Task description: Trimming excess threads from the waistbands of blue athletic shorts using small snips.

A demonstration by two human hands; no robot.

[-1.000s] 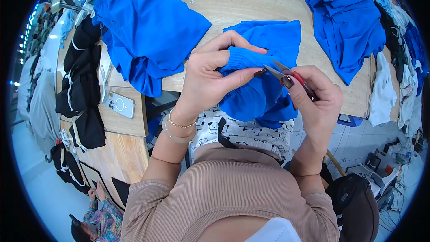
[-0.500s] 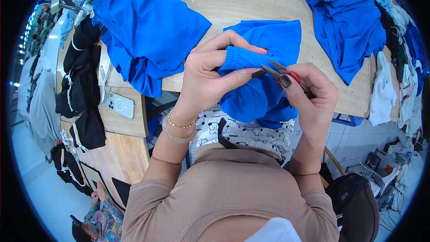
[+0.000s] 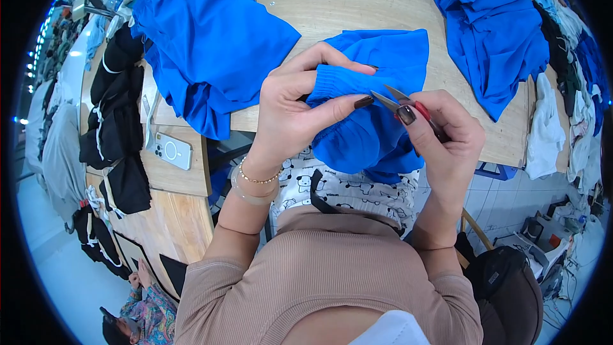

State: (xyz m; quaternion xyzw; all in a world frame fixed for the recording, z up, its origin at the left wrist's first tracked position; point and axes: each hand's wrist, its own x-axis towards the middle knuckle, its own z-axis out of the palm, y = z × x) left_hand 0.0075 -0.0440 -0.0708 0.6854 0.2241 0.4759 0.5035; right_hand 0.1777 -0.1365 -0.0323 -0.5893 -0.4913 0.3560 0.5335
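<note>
A blue garment (image 3: pixel 389 57) with a gathered elastic edge lies over the near table edge and hangs toward my lap. My left hand (image 3: pixel 300 92) grips that gathered edge, thumb below and fingers above and behind it. In my right hand (image 3: pixel 447 128) is a pair of small scissors (image 3: pixel 397 103) with red handles. Their blades are parted and point left, close to the cloth by my left thumb tip. Whether the blades touch a thread or the fabric I cannot tell.
Blue garments are heaped on the table at the left (image 3: pixel 204 38) and right (image 3: pixel 491 32). A phone (image 3: pixel 173 151) lies at the left near black tied bundles (image 3: pixel 115 108). White cloth (image 3: pixel 544 131) hangs at the right edge. Another person (image 3: pixel 147 310) is at the lower left.
My left hand has shifted slightly left with the gathered edge. My right hand with the scissors has moved barely to the right; the blades stay parted.
</note>
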